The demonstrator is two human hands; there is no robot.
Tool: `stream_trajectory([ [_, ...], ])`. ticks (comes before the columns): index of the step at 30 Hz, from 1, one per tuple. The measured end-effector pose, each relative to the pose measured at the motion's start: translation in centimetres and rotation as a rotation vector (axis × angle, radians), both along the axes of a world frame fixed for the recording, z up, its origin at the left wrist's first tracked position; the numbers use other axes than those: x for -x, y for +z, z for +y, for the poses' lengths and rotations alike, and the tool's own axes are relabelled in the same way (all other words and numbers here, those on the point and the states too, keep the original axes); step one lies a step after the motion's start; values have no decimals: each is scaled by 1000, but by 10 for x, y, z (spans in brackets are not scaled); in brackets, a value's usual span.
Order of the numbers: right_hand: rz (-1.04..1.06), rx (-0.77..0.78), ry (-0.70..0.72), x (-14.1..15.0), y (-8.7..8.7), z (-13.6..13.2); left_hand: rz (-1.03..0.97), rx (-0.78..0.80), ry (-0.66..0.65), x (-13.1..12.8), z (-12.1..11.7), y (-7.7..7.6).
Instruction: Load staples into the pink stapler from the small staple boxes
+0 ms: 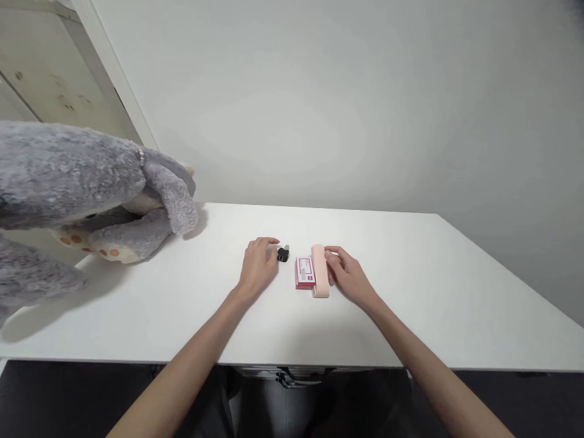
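On the white table, a pink stapler (320, 271) lies lengthwise away from me. My right hand (347, 272) is at its right side, with loosely bent fingers against that edge and none visible around the far side. Pressed close to the stapler's left is a small red-and-white box (305, 272) with a printed label. Further left lies a small black object (283, 254) with a pale, metallic-looking end; its kind is too small to make out. My left hand (260, 261) rests beside it, palm down, the fingers apart and the index finger reaching just behind it.
A large grey plush toy (150, 194) takes up the table's left side, its limbs hanging over the surface. Behind the table (410, 292) rises a plain pale wall (319, 109). Below the front edge, black handles (296, 380) show.
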State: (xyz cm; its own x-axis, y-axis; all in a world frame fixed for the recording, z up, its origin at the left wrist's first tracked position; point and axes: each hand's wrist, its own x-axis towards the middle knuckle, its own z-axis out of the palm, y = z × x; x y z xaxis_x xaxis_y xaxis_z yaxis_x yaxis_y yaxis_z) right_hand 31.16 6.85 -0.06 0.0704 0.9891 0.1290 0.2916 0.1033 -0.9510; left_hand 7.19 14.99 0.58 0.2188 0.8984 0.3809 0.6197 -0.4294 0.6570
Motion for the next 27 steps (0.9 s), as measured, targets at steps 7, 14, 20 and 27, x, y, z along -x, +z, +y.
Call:
stream_trajectory([
  [7,13,5,5,0,-2,2,44,18,-101,-6,-2,0],
  [14,11,2,7,0,-2,3,76,-4,-211,-9,-1,-1],
  [20,8,2,3,0,-2,3,109,-96,-235,-8,1,-8],
  [27,12,10,10,2,0,1,224,-145,-341,-6,6,-19],
])
